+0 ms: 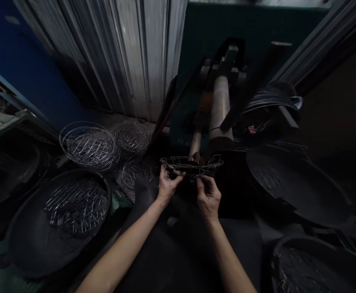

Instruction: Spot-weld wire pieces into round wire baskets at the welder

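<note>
A shallow round wire basket (208, 165) is held up between my two hands, at the lower end of a machine's metal arms. My left hand (168, 181) grips its left side, the thumb pointing right along the near edge. On the near right side my right hand (208, 193) pinches the basket with thumb and bent fingers. Just above the basket's middle is the tip of the lower electrode arm (196, 142) of what looks like a spot welder. The thicker metal cylinder (221, 106) stands above and to the right. Dark shadow hides the exact contact at the tips.
The green machine body (193, 49) stands ahead. On the left, a black basin (28, 240) holds short metal rods (77, 203); wire rings (89, 144) are stacked behind it. More black basins (312, 183) stand on the right, near a wire coil (266, 99).
</note>
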The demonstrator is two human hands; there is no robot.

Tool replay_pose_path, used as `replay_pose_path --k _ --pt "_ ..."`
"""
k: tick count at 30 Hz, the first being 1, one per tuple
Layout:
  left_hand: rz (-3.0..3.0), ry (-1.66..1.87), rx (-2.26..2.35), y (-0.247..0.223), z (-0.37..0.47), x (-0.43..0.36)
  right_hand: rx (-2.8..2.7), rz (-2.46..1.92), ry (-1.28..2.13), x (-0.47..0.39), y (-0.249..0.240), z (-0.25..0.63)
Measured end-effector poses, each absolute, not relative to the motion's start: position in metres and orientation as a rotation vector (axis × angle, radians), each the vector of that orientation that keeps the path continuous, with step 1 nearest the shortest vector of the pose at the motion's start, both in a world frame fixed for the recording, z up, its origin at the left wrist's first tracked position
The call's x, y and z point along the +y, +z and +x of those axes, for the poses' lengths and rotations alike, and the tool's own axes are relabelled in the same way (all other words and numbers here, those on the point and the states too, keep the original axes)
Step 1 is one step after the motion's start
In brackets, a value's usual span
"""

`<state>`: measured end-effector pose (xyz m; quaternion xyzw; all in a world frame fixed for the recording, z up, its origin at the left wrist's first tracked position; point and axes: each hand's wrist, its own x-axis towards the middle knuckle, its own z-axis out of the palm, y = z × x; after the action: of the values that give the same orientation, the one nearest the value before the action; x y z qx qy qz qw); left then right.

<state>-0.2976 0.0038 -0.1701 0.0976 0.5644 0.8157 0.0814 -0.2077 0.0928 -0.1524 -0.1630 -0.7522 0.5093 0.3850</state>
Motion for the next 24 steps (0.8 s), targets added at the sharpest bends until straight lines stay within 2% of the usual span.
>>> replay_pose_path --k 16,24 --pt "0.320 2.386 1.711 -0.1664 -0.3029 0.0053 -1.909 -0.438 1.298 0.0938 -0.1503 -0.2117" --pt "0.354 2.406 1.688 -0.1692 -0.3037 0.0060 -1.984 -0.434 1.179 0.0954 -0.1462 -0.2076"
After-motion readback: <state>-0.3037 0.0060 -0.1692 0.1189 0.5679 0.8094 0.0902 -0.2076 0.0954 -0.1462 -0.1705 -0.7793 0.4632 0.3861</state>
